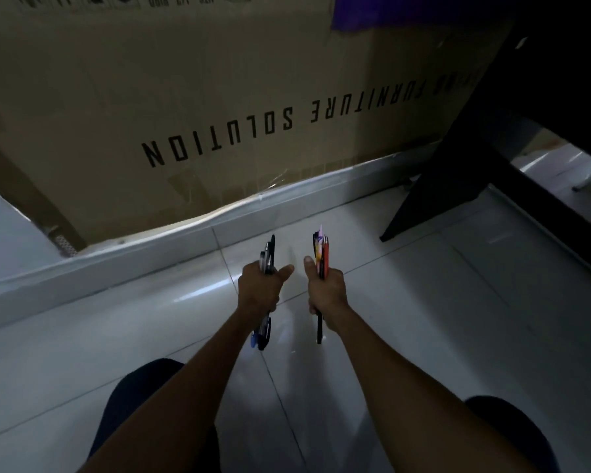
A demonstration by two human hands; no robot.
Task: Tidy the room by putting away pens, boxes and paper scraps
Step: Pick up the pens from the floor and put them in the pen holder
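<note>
My left hand point(258, 290) grips a bundle of dark and blue pens point(268, 256); their ends stick out above and below the fist. My right hand point(326, 290) grips a second bundle of pens point(322, 250), red, pink and black, also upright. Both hands hover over the white tiled floor, close together, thumbs pointing up.
A large cardboard box point(219, 97) printed "FURNITURE SOLUTION" leans against the wall behind a white skirting ledge point(151, 247). A black table leg point(458, 158) slants down at the right. My knees point(144, 387) show at the bottom.
</note>
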